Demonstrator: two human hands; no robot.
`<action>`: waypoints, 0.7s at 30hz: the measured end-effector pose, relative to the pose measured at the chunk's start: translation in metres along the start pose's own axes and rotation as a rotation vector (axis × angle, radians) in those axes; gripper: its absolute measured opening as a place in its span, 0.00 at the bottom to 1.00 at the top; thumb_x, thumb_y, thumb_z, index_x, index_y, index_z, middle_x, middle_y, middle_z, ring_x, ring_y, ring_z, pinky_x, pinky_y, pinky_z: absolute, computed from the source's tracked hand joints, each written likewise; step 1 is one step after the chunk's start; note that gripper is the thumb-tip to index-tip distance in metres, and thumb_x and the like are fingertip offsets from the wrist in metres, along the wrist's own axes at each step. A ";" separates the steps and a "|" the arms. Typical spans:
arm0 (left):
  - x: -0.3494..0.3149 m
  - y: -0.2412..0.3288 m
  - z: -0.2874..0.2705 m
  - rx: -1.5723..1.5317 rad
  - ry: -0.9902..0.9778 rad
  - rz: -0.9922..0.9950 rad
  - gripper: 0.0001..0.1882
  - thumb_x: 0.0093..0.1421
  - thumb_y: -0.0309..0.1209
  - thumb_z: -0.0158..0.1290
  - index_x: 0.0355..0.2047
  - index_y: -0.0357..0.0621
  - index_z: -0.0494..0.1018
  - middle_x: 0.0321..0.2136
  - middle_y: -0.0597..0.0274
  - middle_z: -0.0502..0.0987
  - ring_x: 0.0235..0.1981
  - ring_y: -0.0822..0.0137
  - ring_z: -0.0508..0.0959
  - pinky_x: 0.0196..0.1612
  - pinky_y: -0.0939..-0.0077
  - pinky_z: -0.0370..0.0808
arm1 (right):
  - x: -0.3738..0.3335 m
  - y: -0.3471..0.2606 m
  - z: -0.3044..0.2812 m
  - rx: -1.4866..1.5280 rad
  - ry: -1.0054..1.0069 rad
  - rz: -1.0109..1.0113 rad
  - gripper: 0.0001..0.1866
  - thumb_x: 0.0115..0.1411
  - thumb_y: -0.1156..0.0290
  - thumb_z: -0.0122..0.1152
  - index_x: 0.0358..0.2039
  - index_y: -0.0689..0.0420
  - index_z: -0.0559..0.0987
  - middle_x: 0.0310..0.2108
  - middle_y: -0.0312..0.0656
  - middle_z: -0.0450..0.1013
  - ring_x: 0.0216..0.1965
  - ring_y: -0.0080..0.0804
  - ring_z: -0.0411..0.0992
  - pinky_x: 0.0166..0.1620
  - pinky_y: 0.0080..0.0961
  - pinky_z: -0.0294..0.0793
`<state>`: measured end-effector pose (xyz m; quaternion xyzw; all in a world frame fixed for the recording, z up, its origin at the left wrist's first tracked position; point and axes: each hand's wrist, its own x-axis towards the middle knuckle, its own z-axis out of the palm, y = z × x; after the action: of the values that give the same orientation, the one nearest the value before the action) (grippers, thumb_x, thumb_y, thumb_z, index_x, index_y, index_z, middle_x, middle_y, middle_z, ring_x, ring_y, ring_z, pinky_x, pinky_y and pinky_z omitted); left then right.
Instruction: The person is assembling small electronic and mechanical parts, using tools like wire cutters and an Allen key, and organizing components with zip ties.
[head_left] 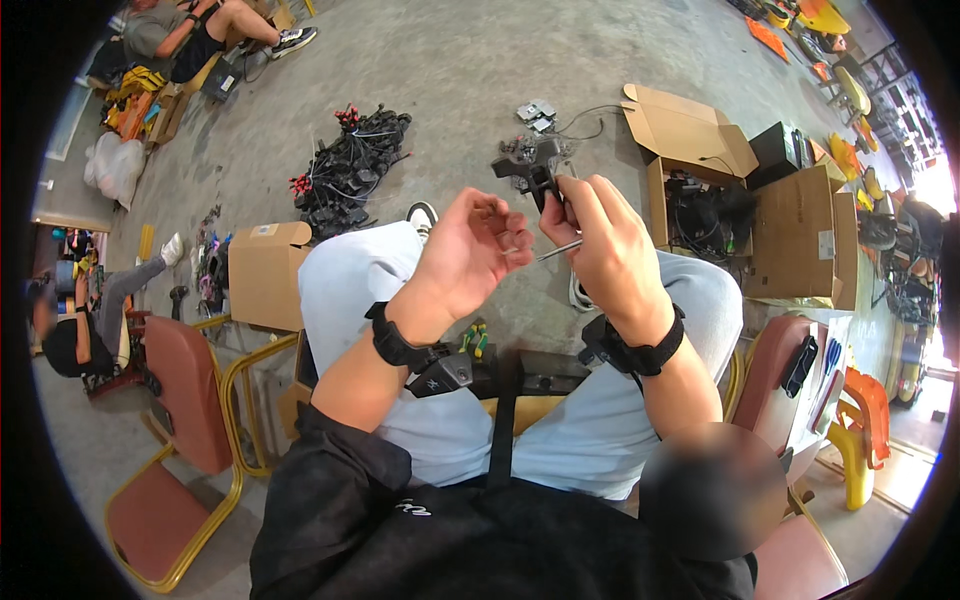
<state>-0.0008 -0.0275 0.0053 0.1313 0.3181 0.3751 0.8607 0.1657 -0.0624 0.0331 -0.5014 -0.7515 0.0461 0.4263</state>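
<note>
Out in front of my knees, my right hand [610, 240] is closed around a black plastic part [540, 172] with a forked, branching shape. A thin metal shaft [560, 250], like a screwdriver's, sticks out below its fingers toward my left hand; its handle is hidden. My left hand [470, 245] is raised just left of the part, fingers loosely curled and apart, with nothing visible in them. Small grey and dark parts [537, 115] lie on the floor beyond my right hand. Between my thighs sits a green-and-yellow handled tool [474, 338].
A pile of black parts with cables [355, 170] lies ahead to the left, near a cardboard box [268, 275]. An opened box [690, 130] of black items stands right. Brown chairs [185, 390] flank me. Two other people sit at the left; a blurred head is close at lower right.
</note>
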 end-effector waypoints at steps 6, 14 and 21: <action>0.017 -0.020 0.000 -0.164 0.067 -0.033 0.09 0.58 0.37 0.47 0.27 0.46 0.69 0.24 0.68 0.71 0.26 0.69 0.72 0.31 0.74 0.68 | -0.002 -0.007 0.008 -0.083 -0.135 -0.213 0.12 0.48 0.77 0.60 0.34 0.63 0.71 0.24 0.40 0.64 0.27 0.34 0.68 0.27 0.29 0.70; 0.029 -0.022 -0.024 -0.530 -0.221 -0.048 0.17 0.63 0.37 0.35 0.29 0.44 0.73 0.32 0.58 0.77 0.36 0.64 0.77 0.42 0.72 0.75 | -0.005 -0.010 0.019 -0.057 -0.105 -0.124 0.13 0.50 0.76 0.60 0.37 0.63 0.73 0.26 0.40 0.66 0.29 0.34 0.70 0.28 0.28 0.71; 0.025 -0.018 -0.007 -0.417 -0.074 -0.067 0.18 0.63 0.42 0.36 0.26 0.46 0.71 0.29 0.64 0.76 0.33 0.65 0.75 0.35 0.73 0.72 | -0.007 -0.007 0.027 -0.072 -0.155 -0.073 0.18 0.48 0.79 0.62 0.42 0.64 0.73 0.24 0.41 0.64 0.27 0.35 0.69 0.27 0.29 0.71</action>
<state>0.0178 -0.0214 -0.0195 -0.0466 0.2060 0.3987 0.8924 0.1432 -0.0616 0.0160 -0.4838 -0.8011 0.0421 0.3499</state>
